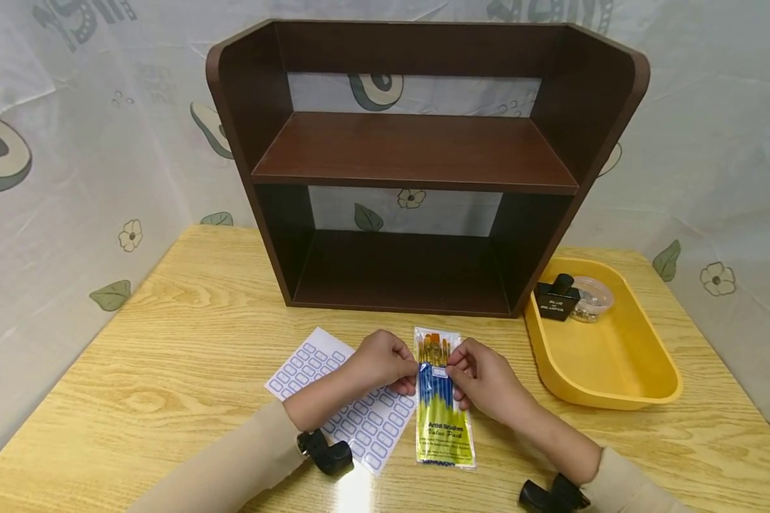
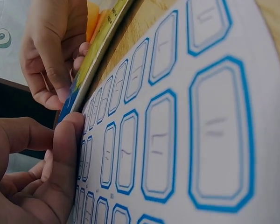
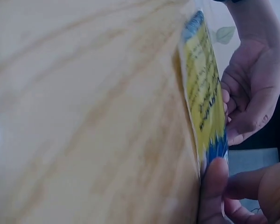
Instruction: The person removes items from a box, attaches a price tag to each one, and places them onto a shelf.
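A clear-fronted pack of artist brushes (image 1: 445,427) lies on the table, bristles toward the shelf, its lower part yellow and printed. My left hand (image 1: 381,362) pinches its left edge, the contact partly hidden by the fingers. At the right edge my right hand (image 1: 490,381) grips the pack, with the thumb (image 3: 213,184) on the front face beside a small blue-bordered label (image 1: 439,371). Under my left wrist lies a white sheet of blue-bordered labels (image 1: 375,427); handwritten marks show on its labels (image 2: 219,126) in the left wrist view.
A dark brown two-tier shelf (image 1: 417,149) stands behind the hands. To the right, a yellow tray (image 1: 616,399) holds a black bottle (image 1: 556,301) and a round clear tub (image 1: 592,298) with small pieces inside. Patterned cloth (image 1: 128,178) hangs around the wooden table (image 1: 186,320).
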Motion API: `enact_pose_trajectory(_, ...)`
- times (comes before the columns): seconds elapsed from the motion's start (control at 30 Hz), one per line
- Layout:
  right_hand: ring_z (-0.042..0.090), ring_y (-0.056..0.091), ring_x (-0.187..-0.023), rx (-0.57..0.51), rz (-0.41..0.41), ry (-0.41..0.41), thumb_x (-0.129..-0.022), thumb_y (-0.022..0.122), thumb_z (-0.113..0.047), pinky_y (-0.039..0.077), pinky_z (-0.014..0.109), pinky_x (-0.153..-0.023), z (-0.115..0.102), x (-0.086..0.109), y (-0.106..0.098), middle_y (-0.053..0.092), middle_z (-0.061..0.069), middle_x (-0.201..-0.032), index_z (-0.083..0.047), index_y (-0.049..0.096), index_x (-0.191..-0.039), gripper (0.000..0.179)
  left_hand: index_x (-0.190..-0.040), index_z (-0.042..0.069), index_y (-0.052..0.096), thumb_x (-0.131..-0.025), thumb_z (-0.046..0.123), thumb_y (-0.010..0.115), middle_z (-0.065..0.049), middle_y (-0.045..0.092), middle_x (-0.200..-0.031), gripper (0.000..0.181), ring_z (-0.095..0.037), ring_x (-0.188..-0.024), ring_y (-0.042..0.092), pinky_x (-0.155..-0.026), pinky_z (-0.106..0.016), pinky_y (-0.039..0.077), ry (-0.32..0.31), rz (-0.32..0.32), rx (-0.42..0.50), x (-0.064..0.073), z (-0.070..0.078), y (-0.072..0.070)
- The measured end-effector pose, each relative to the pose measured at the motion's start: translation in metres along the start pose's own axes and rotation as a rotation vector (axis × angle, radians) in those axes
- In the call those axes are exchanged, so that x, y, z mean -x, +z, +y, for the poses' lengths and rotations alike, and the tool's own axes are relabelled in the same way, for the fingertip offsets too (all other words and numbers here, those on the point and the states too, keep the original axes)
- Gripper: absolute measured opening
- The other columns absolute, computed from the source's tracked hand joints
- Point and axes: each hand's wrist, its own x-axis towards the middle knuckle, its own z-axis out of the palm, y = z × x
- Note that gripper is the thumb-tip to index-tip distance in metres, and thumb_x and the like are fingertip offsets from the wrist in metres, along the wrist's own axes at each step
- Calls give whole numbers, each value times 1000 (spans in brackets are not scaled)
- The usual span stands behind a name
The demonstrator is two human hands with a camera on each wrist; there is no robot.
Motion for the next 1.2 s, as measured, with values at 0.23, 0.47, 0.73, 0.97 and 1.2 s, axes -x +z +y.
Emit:
enact_pose_trajectory(0.23,16,64,-62,-47,-19,-6,-103,55,3,62,31,-56,2,-1,-3,61,14,-85,9,55,-112,10,-86,-6,66,-95,-1,63,-10,70,-69,11,-9,-54,67,-58,-25,62,-24,-19,94,2,1,3)
enact_pose_trajectory(0.47,17,65,-66,-51,41,-1,-103,57,1,61,28,-57,0,3,-4,61,17,-95,7,53,-116,15,-100,-8,64,-98,-1,58,-19,76,-86,10,-12,-68,73,-70,-31,66,20,-15,201,4,-3,5)
enact_pose_trajectory(0.73,18,67,-78,-64,66,-5,-104,58,-3,63,28,-63,-1,7,-5,63,18,-103,10,50,-125,26,-99,-4,60,-98,-1,55,-9,75,-84,6,-11,-70,73,-75,-32,66,85,57,329,2,-5,-3)
enact_pose_trajectory(0.97,16,70,-79,-178,-115,43,-107,58,-17,63,29,-70,-4,12,-8,73,10,-97,12,59,-120,32,-104,-3,59,-102,2,53,-2,75,-86,8,-12,-77,73,-77,-29,66,113,92,393,4,6,-22)
enact_pose_trajectory(1.2,11,75,-82,-427,-333,80,-105,63,-19,64,26,-79,-7,19,-11,78,7,-97,16,56,-129,43,-102,0,60,-105,3,54,0,76,-86,7,-12,-82,73,-78,-27,65,143,151,453,9,15,-37)
